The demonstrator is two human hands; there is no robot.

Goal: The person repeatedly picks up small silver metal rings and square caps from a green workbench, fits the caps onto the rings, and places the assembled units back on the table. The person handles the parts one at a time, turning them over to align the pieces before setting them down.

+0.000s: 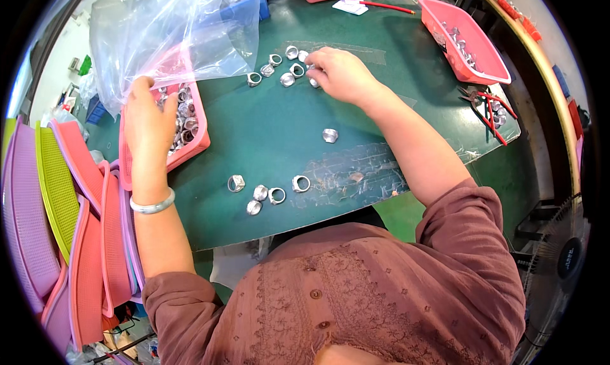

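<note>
At the far middle of the table, my right hand point(342, 75) reaches into a loose group of silver-coloured metal rings point(287, 79). Its fingers curl down around a ring, partly hidden beneath them. My left hand point(147, 120) is over a pink basket point(200, 133) holding many similar rings point(184, 118). The thumb and fingers there are apart, with the fingertips by the edge of a clear plastic bag point(171, 28). That bag drapes over the basket's far end. A single ring point(330, 135) lies mid-table, and several more rings point(260, 192) lie near the front edge.
Another pink basket point(467, 44) with small metal pieces stands at the far right. Red-handled pliers point(489, 110) lie by the right edge. A red pen point(387, 7) is at the back. Stacked plastic baskets point(86, 238) crowd the left side; a fan point(559, 263) is at the right.
</note>
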